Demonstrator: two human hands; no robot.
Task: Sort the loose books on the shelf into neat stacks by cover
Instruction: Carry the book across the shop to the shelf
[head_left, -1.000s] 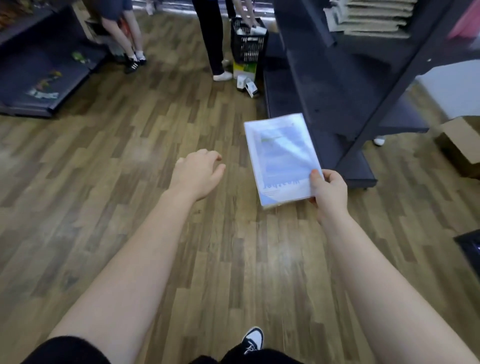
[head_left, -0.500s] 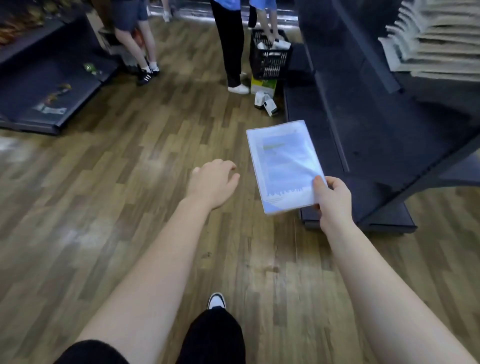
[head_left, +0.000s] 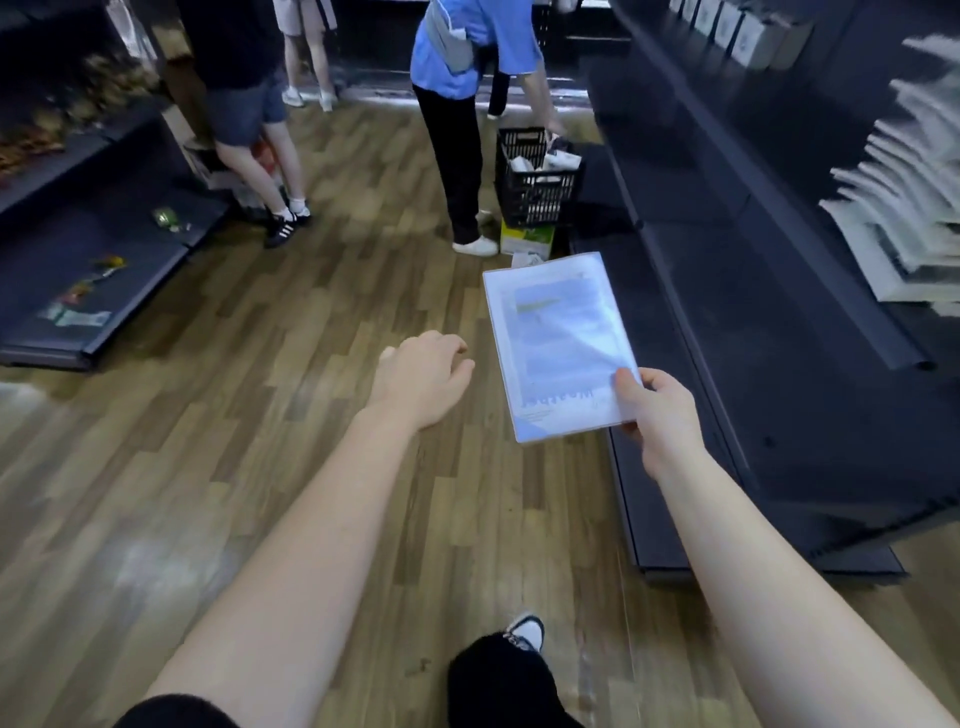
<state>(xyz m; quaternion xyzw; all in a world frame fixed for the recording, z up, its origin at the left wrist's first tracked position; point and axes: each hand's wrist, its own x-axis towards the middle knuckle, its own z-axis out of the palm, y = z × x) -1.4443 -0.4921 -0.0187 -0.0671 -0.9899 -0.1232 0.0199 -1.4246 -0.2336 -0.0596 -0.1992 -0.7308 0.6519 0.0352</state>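
My right hand (head_left: 657, 410) pinches the near right corner of a thin book (head_left: 556, 343) with a pale blue and white cover in a glossy sleeve, held flat above the floor beside the dark shelf unit (head_left: 737, 332). My left hand (head_left: 421, 376) hangs in the air to the book's left, fingers loosely curled, holding nothing. A stack of white books (head_left: 898, 218) lies on an upper shelf at the right, blurred.
A person in a blue shirt (head_left: 467, 67) bends over a black crate (head_left: 535, 182) at the shelf's far end, with boxes on the floor beside it. Another person (head_left: 249, 119) stands by a low dark shelf (head_left: 88, 270) at the left. Wooden floor lies between.
I have walked forward along the aisle; the right shelf unit and the people are nearer. The book stays in my right hand, and my left hand remains held out empty.
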